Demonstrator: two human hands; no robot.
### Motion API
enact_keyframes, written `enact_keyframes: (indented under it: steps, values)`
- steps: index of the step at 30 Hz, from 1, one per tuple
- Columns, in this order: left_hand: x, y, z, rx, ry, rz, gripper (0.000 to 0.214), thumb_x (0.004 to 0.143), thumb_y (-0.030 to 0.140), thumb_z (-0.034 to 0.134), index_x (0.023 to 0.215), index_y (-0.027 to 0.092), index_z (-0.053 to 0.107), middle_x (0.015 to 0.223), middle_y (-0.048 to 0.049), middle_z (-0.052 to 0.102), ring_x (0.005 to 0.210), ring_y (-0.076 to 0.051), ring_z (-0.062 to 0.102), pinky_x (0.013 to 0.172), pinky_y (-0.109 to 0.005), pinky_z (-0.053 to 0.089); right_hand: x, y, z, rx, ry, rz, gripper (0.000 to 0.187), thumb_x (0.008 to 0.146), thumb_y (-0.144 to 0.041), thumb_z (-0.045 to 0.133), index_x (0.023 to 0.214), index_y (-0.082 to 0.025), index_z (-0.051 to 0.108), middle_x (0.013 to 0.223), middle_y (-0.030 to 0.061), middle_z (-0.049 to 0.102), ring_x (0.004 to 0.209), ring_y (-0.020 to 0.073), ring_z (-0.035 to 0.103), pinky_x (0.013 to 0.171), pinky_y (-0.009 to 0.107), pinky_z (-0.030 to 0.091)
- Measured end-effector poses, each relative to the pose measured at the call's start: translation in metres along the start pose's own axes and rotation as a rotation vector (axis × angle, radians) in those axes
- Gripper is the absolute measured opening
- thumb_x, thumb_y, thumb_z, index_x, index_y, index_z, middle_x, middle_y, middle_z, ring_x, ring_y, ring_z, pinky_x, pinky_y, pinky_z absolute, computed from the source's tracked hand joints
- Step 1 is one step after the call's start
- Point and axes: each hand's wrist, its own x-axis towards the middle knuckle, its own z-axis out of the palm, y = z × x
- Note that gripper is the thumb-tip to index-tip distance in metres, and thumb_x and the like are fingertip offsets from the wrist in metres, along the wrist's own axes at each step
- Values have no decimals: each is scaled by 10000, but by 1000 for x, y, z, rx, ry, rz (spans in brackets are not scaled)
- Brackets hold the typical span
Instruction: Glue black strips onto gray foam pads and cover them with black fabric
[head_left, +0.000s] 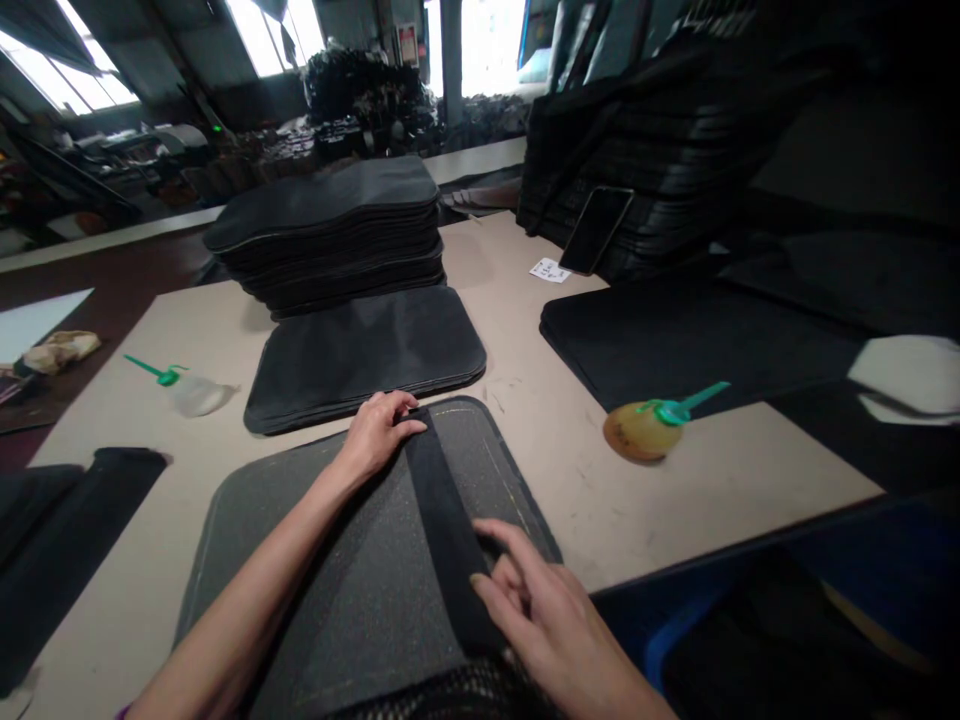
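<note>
1. The black strip lies across the grey panel, running from the panel's far edge back toward the person. It sits slightly right of the panel's middle, and its near end is hidden under the right hand.
2. The left hand has its fingers curled onto the strip's far end, right at the panel's far rim. That end seems best kept pinned there, flush with the rim, as the anchor.
3. The right hand is open, its fingers spread flat on the strip's near part. Even pressure along the strip's length would probably avoid ripples or a skewed line.
4. The strip looks soft, so it could stretch or wander. Its edges are worth checking against the faint line that runs around the panel's border.
5. The panel rests on the tan worktop, just in front of a single dark panel and a tall stack behind that.
6. An amber bottle with a green nozzle lies to the right, and a clear bottle to the left. Both are apart from the panel and within reach.
</note>
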Motion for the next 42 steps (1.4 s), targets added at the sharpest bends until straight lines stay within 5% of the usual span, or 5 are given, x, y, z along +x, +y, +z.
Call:
enact_keyframes:
  steps: [7, 13, 18, 29, 42]
  values:
    - [3, -3, 1, 164, 43, 160, 285, 872, 409, 747, 1078, 225, 673, 1066, -73, 649, 1032, -250, 523, 882, -370, 397, 0, -1, 4, -28, 1, 2, 419, 1000, -325, 438, 1387, -170, 486, 674, -34, 572, 585, 150, 556, 589, 287, 393]
    - [-9, -1, 3, 279, -27, 261, 308, 1004, 466, 525, 1053, 223, 709, 1082, -81, 672, 1097, -269, 462, 964, -458, 302, 3, -3, 1, 9, -14, 11, 416, 970, -306, 520, 1354, -152, 478, 645, -62, 569, 564, 140, 583, 619, 293, 431]
    - [-23, 0, 5, 299, -17, 269, 467, 1048, 510, 382, 1160, 172, 684, 1150, -110, 663, 1164, -295, 452, 1016, -509, 258, 3, -4, 3, 53, -66, 29, 336, 963, -289, 548, 1269, -186, 451, 582, -114, 534, 470, 110, 583, 610, 268, 453]
    - [-44, -1, 5, 266, 58, 205, 419, 1007, 541, 461, 1255, 243, 619, 1204, -96, 693, 1152, -292, 519, 997, -449, 332, 3, -3, 19, 366, -99, 119, 310, 929, -383, 626, 1024, -264, 356, 493, -140, 525, 439, 128, 585, 494, 221, 446]
    - [-46, -3, 8, 260, 84, 225, 360, 1006, 434, 503, 1274, 220, 615, 1213, -106, 693, 1171, -299, 517, 1003, -465, 328, 5, -12, 15, -524, -103, -46, 146, 953, -299, 639, 1001, -199, 544, 670, 6, 662, 622, 178, 621, 591, 287, 323]
